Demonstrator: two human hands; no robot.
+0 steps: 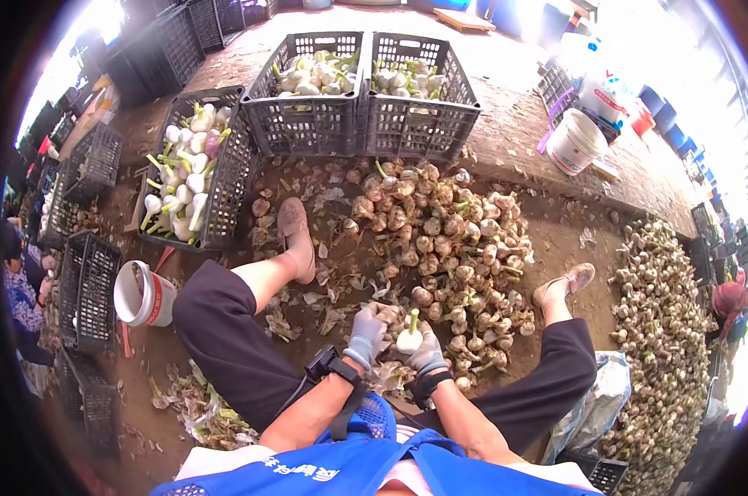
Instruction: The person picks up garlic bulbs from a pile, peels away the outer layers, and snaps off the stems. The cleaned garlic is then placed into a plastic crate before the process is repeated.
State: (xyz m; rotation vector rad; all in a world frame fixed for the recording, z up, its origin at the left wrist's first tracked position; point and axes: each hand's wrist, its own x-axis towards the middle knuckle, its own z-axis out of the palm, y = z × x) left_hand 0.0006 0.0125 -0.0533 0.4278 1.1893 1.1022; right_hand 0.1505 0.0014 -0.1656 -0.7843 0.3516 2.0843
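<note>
A peeled white garlic bulb (409, 340) with a short green stem stands up between my hands. My right hand (428, 350), in a grey glove, has its fingers closed around the bulb's side. My left hand (369, 332), gloved too, is beside the bulb with its fingers curled together; whatever they hold is hidden. Dirty, unpeeled garlic bulbs (440, 231) lie heaped on the ground just past my hands and between my feet. Loose papery skins (324, 285) are scattered below and to the left of the heap.
Two black crates (304, 124) of garlic stand ahead, and another crate (225, 194) of white bulbs is at left. A white bucket (157, 299) sits by my left knee. A larger garlic pile (659, 331) spreads at right. Other people (728, 299) sit at both edges.
</note>
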